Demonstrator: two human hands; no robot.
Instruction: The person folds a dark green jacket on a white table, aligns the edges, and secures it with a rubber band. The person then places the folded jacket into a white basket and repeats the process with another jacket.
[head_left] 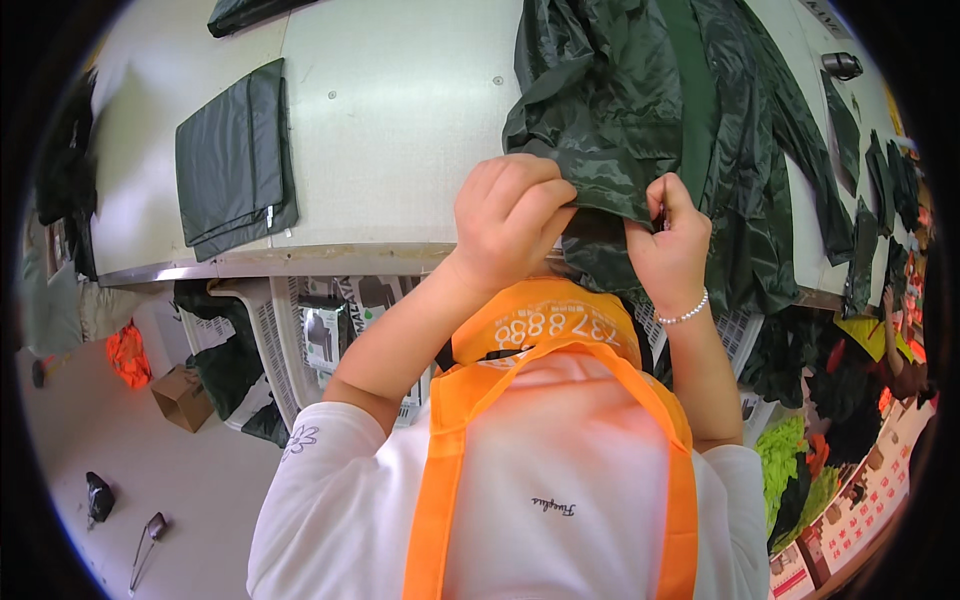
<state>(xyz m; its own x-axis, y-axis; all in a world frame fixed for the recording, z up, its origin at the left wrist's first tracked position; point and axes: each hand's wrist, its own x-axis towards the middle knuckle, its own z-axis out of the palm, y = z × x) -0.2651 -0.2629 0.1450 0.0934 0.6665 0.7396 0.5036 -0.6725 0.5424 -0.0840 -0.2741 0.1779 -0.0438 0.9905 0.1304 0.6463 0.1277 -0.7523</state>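
A shiny dark green rain jacket (620, 90) lies crumpled over the right part of the table, its near end hanging past the front edge. My left hand (510, 210) is closed in a pinch on the jacket's near hem. A short stretch of that hem runs across to my right hand (675, 240), which pinches it between thumb and curled fingers. One long sleeve-like strip of the jacket trails off to the right. Well to the left of my hands sits a neatly folded dark green garment (235, 160), flat on the table.
The pale table (400, 120) has a metal front edge. Below it stand white plastic baskets (275, 350) with packaged goods and dark cloth. A cardboard box (182, 397) and an orange bundle (128, 355) are on the floor at left. Dark pieces (842, 130) and a small black object (842, 66) lie far right.
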